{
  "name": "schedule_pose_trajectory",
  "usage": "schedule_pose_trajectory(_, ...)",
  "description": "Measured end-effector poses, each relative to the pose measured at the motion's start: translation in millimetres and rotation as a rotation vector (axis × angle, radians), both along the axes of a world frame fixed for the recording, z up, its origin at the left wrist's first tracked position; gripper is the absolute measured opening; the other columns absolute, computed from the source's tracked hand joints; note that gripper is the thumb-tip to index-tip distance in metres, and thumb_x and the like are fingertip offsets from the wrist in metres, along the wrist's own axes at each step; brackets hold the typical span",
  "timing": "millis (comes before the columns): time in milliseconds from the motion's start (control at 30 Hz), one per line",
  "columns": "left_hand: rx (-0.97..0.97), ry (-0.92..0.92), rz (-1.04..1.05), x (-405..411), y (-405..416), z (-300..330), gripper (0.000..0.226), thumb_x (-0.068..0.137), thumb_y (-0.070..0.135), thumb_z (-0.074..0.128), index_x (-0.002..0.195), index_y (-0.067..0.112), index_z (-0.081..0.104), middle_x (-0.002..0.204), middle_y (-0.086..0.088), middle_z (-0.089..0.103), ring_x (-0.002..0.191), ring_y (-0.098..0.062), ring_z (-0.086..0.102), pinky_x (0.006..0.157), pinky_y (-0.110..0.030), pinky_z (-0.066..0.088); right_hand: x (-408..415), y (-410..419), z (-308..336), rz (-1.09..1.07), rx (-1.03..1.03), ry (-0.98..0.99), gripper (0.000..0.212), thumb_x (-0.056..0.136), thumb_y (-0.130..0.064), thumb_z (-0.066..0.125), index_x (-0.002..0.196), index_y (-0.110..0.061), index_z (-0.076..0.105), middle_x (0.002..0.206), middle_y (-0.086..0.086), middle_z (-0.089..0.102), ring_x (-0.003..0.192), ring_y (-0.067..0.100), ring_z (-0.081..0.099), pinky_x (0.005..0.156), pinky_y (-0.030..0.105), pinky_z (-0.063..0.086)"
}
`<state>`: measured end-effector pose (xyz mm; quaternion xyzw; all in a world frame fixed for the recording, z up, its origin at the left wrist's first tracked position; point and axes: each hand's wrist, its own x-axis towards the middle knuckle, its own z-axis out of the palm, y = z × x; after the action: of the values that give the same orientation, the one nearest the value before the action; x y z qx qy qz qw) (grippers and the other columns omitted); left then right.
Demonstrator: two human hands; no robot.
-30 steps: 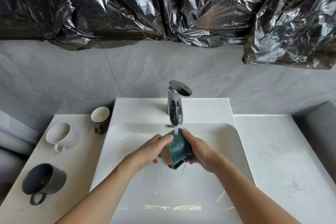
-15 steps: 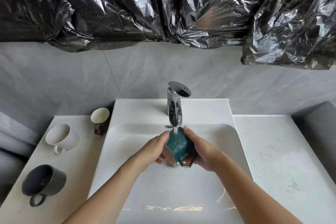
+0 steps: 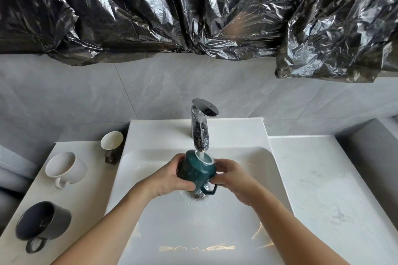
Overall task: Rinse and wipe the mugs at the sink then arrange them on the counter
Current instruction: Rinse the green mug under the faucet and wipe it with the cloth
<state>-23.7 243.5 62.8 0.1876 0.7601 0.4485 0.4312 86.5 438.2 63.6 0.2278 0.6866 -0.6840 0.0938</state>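
Note:
A dark green mug [image 3: 197, 171] with a white inside is held over the white sink [image 3: 277, 170], its mouth turned up and away under the chrome tap [image 3: 200, 127]. Water runs from the spout into the mug. My left hand [image 3: 170, 178] grips the mug's body from the left. My right hand [image 3: 232, 180] holds its right side by the angular handle. On the left counter stand a white mug [image 3: 64, 168], a dark grey mug [image 3: 43, 221] and a small cream cup on a dark foot [image 3: 112, 143].
The white marble counter [image 3: 323, 189] runs to the right of the sink, with a grey ledge at its far right. Black plastic sheeting [image 3: 193, 11] hangs on the grey tiled wall above the tap.
Both hands have turned the green mug from lying sideways, mouth to the left, to mouth up under the running water. Its handle now points toward me.

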Motion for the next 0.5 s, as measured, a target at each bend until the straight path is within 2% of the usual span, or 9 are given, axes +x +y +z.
schedule_pose_trajectory(67, -0.011, 0.069, -0.008, 1.9, -1.5, -3.1, 0.092, 0.058, 0.026, 0.087, 0.133, 0.036, 0.035, 0.128, 0.009, 0.055, 0.122, -0.007, 0.052, 0.104, -0.031, 0.048, 1.3, 0.8, -1.4, 0.032, 0.143, 0.018, 0.04, 0.069, 0.011, 0.065, 0.098, -0.017, 0.073, 0.098, 0.004, 0.077, 0.092, 0.021, 0.07, 0.089, 0.039, 0.056)
schedule_pose_trajectory(167, -0.016, 0.197, 0.006, 11.1, 0.2, -2.5, 0.091, 0.059, 0.028, 0.087, 0.13, 0.041, 0.03, 0.123, 0.016, 0.054, 0.117, -0.001, 0.051, 0.096, -0.019, 0.045, 1.9, 3.2, 2.5, 0.048, 0.352, 0.004, 0.032, 0.063, -0.005, 0.074, 0.083, -0.029, 0.068, 0.091, -0.002, 0.078, 0.091, 0.02, 0.074, 0.089, 0.044, 0.058)
schedule_pose_trajectory(267, 0.012, 0.306, 0.054, 17.4, 2.7, -5.8, 0.093, 0.06, 0.031, 0.089, 0.127, 0.045, 0.027, 0.124, 0.023, 0.052, 0.117, -0.001, 0.051, 0.096, -0.019, 0.043, 3.8, 6.0, 5.7, 0.105, 0.571, -0.001, 0.016, 0.073, -0.018, 0.079, 0.076, -0.024, 0.065, 0.081, -0.001, 0.076, 0.083, 0.019, 0.073, 0.081, 0.042, 0.058)
schedule_pose_trajectory(333, 0.009, 0.344, 0.059, 20.6, 5.0, -8.8, 0.095, 0.06, 0.034, 0.09, 0.128, 0.046, 0.025, 0.125, 0.026, 0.051, 0.118, 0.0, 0.051, 0.099, -0.021, 0.042, 6.2, 7.5, 9.7, 0.158, 0.684, -0.021, 0.013, 0.079, -0.025, 0.077, 0.079, -0.018, 0.066, 0.082, 0.002, 0.075, 0.082, 0.022, 0.071, 0.075, 0.04, 0.057)
schedule_pose_trajectory(400, -0.008, 0.373, 0.055, 23.7, 8.0, -10.9, 0.097, 0.059, 0.037, 0.091, 0.13, 0.045, 0.025, 0.126, 0.026, 0.052, 0.118, -0.001, 0.052, 0.1, -0.023, 0.043, 10.0, 9.8, 13.8, 0.221, 0.728, -0.032, 0.016, 0.085, -0.03, 0.073, 0.084, -0.015, 0.066, 0.086, 0.004, 0.073, 0.083, 0.024, 0.068, 0.075, 0.039, 0.055)
schedule_pose_trajectory(500, -0.037, 0.361, 0.003, 21.9, 11.0, -5.4, 0.1, 0.061, 0.042, 0.089, 0.137, 0.044, 0.024, 0.134, 0.022, 0.049, 0.126, -0.004, 0.048, 0.106, -0.027, 0.041, 14.9, 10.0, 18.7, 0.222, 0.667, -0.013, 0.017, 0.088, -0.029, 0.068, 0.082, -0.013, 0.063, 0.084, 0.004, 0.072, 0.082, 0.023, 0.067, 0.076, 0.04, 0.055)
